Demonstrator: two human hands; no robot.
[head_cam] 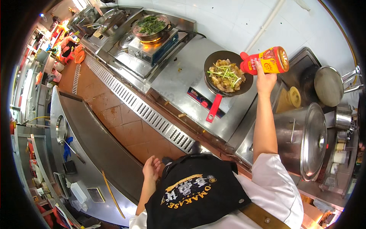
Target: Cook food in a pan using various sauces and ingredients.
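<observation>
My right hand (266, 75) is closed around a red and yellow sauce bottle (268, 60), tipped on its side with its red cap end towards the frying pan. The dark frying pan (210, 61) with a red handle sits on a portable stove (200, 98). In it lie browned meat-like pieces (221, 83) topped with green and pale stalks, perhaps spring onion (226, 74). Whether any sauce is flowing cannot be made out. My left hand (152, 167) hangs low beside my black apron, fingers loosely bent and apart, holding nothing.
A pot of leafy greens (151, 25) stands over a lit burner (153, 45) further left along the steel counter. At right are a large lidded stockpot (291, 140) and a hanging pan (328, 86). Behind me to the left runs another counter (94, 160); a person crouches far off (68, 45).
</observation>
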